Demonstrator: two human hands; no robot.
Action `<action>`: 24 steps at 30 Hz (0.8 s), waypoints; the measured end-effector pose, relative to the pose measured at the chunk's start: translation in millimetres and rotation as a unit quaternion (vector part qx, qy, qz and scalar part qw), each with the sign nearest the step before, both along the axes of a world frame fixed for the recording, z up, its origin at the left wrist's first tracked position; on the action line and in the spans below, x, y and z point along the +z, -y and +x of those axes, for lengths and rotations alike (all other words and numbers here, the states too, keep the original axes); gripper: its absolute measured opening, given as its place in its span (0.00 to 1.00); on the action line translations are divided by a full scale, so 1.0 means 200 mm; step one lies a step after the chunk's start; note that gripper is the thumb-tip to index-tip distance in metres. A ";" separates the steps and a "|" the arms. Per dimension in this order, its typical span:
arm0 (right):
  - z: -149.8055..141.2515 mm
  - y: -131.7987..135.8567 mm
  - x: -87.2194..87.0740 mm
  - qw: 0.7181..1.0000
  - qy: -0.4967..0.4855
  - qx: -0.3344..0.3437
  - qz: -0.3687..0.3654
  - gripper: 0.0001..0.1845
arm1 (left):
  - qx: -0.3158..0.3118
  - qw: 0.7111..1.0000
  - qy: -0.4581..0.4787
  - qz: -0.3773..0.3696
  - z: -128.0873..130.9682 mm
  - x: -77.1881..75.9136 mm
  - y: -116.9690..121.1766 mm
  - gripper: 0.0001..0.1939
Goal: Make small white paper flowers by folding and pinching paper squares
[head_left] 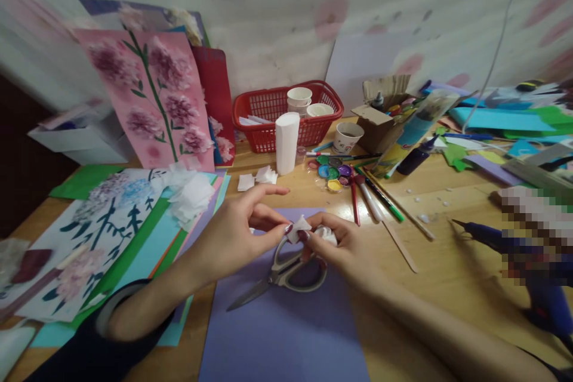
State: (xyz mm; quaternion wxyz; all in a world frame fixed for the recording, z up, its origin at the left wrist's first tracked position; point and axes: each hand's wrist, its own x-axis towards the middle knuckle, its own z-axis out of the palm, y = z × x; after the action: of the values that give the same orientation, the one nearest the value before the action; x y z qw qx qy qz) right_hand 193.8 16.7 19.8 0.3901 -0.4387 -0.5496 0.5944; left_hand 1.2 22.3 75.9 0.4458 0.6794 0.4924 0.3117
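white paper piece hovers above scissors, over purple sheet: right hand pinches it; left hand sets thumb at edge, forefinger raised, can't tell if gripping. piece looks half-shaped; loose heap seems cut, flat squares look unshaped.

The near sheet is purple, the far basket red, the left upright card floral-patterned pink, and the tissue white.
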 end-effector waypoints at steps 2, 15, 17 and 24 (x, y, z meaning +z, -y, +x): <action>0.00 0.00 0.00 0.999 0.028 0.001 0.044 0.10 | -0.003 1.000 -0.026 0.016 0.00 0.01 0.01 0.22; 0.00 0.00 -0.02 0.993 0.063 0.009 0.104 0.06 | 0.001 0.997 -0.037 0.065 0.02 0.00 0.02 0.23; 0.00 0.00 -0.02 0.994 0.058 0.009 0.097 0.07 | 0.020 0.998 -0.016 0.065 0.01 -0.01 0.02 0.22; 0.00 0.00 0.00 0.995 0.046 -0.008 0.085 0.07 | 0.052 0.993 0.049 0.089 0.00 -0.05 -0.02 0.13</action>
State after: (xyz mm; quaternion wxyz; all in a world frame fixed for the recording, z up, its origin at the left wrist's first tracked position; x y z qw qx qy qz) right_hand 193.6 15.9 19.1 0.4052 -0.4352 -0.6118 0.5217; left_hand 0.2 26.9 65.7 0.3904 0.6738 0.4745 0.4104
